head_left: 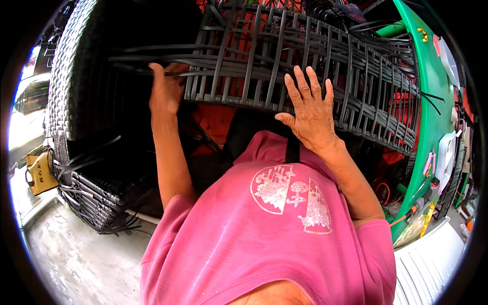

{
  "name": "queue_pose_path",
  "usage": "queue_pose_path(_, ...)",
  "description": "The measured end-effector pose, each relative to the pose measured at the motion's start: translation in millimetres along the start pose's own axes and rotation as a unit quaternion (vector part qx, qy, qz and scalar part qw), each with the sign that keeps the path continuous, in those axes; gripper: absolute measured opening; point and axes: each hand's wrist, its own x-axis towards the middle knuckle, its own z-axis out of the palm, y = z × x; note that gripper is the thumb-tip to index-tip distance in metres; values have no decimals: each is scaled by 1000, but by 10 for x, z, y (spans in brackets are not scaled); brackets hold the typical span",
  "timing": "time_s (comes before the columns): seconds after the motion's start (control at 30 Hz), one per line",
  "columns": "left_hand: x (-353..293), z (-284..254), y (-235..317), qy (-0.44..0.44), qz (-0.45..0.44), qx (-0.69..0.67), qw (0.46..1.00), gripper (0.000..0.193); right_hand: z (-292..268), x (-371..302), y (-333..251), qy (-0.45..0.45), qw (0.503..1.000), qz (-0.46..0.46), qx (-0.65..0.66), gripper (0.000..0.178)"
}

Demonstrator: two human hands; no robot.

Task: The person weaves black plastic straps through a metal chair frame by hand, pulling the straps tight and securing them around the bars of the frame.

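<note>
Right now the person in the pink printed T-shirt (264, 239) is leaning over a half-woven dark grey panel of flat plastic strips on a frame (305, 66), which is lying tilted across the space in front of their chest. The right hand (309, 113) is lying flat on the near edge of that panel, fingers spread and released, pressing on the weave rather than clasping anything. The left hand (165, 90) is reaching up to the panel's left edge, where a bundle of long loose grey strips (152, 57) is trailing out sideways; its fingers are curling around one of these strips, though how firmly they are gripping I cannot tell.

Crowding in on the left is a finished piece of tightly woven grey wicker furniture with a rounded back (81, 71), standing just beside the loose strips and hemming in the left arm. Below it another dark woven piece (96, 193) is sitting on the pale concrete floor (81, 259), with stray strip ends sticking out. A yellow box-shaped object (40, 173) is resting near the floor's left edge. On the right a green-painted bench (432, 101) is curving along the panel's far side, with small tools and bits hanging from it and lying along its edge, and something red-orange (216, 122) is showing beneath the panel.
</note>
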Motion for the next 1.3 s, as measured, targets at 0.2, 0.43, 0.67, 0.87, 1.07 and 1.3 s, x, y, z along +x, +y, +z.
queue_pose_path(0.2,95,351,102,-166,-68,70,981,51,11,-30,12,7,1000,10,13,74)
queue_pose_path(0.43,225,530,53,-152,17,35,988,38,47,-46,31,19,999,12,48,74)
queue_pose_path(0.67,455,158,358,6,195,180,964,30,72,-106,70,41,996,22,71,78)
queue_pose_path(0.87,194,142,411,110,181,211,954,50,37,-163,94,102,990,39,86,73)
queue_pose_path(1.07,-687,190,-33,253,335,478,772,63,-125,-682,491,136,981,130,56,64)
queue_pose_path(1.3,-1135,1257,-490,-348,474,573,571,52,-93,-782,545,106,985,131,26,63)
